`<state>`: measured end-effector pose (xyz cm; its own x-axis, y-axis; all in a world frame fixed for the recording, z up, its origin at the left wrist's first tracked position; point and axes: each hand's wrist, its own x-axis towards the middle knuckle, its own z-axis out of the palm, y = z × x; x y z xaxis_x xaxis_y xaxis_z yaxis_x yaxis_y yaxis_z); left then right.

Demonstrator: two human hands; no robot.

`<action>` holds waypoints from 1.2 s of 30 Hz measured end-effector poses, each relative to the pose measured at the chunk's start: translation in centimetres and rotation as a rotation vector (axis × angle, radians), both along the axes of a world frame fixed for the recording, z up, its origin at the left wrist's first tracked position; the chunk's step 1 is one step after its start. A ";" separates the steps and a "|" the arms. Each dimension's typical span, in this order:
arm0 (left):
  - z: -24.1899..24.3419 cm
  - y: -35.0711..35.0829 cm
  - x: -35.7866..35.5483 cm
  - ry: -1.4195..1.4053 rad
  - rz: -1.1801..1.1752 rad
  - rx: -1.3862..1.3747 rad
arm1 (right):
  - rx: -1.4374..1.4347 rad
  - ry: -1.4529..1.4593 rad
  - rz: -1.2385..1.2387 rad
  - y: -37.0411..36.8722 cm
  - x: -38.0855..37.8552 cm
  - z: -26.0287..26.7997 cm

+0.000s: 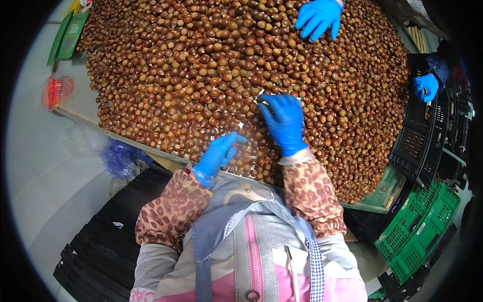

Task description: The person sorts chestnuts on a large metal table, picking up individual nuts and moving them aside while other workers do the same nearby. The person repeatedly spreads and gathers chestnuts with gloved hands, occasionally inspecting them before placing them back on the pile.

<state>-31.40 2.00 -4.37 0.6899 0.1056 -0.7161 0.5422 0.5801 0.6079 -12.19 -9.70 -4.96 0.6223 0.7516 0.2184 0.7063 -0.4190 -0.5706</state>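
A broad layer of brown chestnuts [211, 81] covers the worktable. My right hand [283, 122], in a blue glove, reaches in among them with bent fingers. Its thumb and forefinger are apart, and no nut shows between them. My left hand [217, 155], also gloved in blue, hovers at the near table edge [241, 178]. Its fingertips are blurred and partly hide each other, so I cannot tell whether they pinch anything. Around both hands the nuts lie thinner, with bits of white surface showing between them.
Another person's gloved hand [320, 19] rests on the nuts at the far side. A further gloved hand [426, 87] holds a small item over black crates [417, 139] at right. Green crates [419, 230] stand lower right. A red brush-like item [53, 92] sits at the left corner.
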 end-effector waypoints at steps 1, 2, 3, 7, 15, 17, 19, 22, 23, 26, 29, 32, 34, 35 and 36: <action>0.1 -0.1 0.0 0.023 0.011 0.013 | -0.011 -0.094 0.049 2.0 -0.6 -0.3; 0.1 -0.1 0.1 0.018 0.026 0.027 | -0.075 -0.111 0.043 3.8 -0.8 -0.7; 0.1 -0.2 0.1 0.015 0.033 0.038 | -0.123 -0.138 0.059 5.3 -1.0 -1.0; -0.5 0.1 0.0 -0.016 0.073 0.090 | -0.389 -0.260 0.050 8.0 -0.4 -1.8; -1.1 0.0 0.7 -0.057 0.180 0.009 | -0.065 -0.209 -0.120 6.0 5.0 -1.8; -1.0 0.1 1.3 -0.082 0.132 0.084 | -0.074 -0.305 -0.197 6.3 6.3 -2.7; -0.9 0.1 1.9 -0.072 0.100 0.148 | -0.496 -0.336 -0.098 7.0 6.7 -3.7; -1.0 0.4 2.1 -0.041 0.075 0.101 | -0.491 -0.192 -0.065 7.7 6.5 -5.4; -1.0 0.5 2.3 -0.050 0.048 0.106 | -0.546 -0.114 -0.056 7.7 6.4 -5.8; -1.2 0.7 2.5 -0.089 0.071 0.104 | -0.468 -0.145 -0.120 7.0 6.3 -6.0; -0.9 0.9 3.1 -0.138 0.099 0.141 | -0.374 -0.237 -0.040 5.6 6.2 -4.3; -0.7 0.7 3.7 -0.134 0.152 0.166 | -0.384 -0.063 0.026 5.3 6.2 -1.6; -0.8 0.5 3.7 -0.067 0.169 0.141 | -0.353 -0.064 0.048 6.5 7.1 -0.3; -0.9 0.4 3.6 -0.051 0.193 0.075 | -0.091 -0.216 -0.087 7.8 7.7 0.0; -0.9 0.0 3.2 -0.016 0.255 0.053 | -0.109 -0.297 -0.019 8.9 8.8 0.2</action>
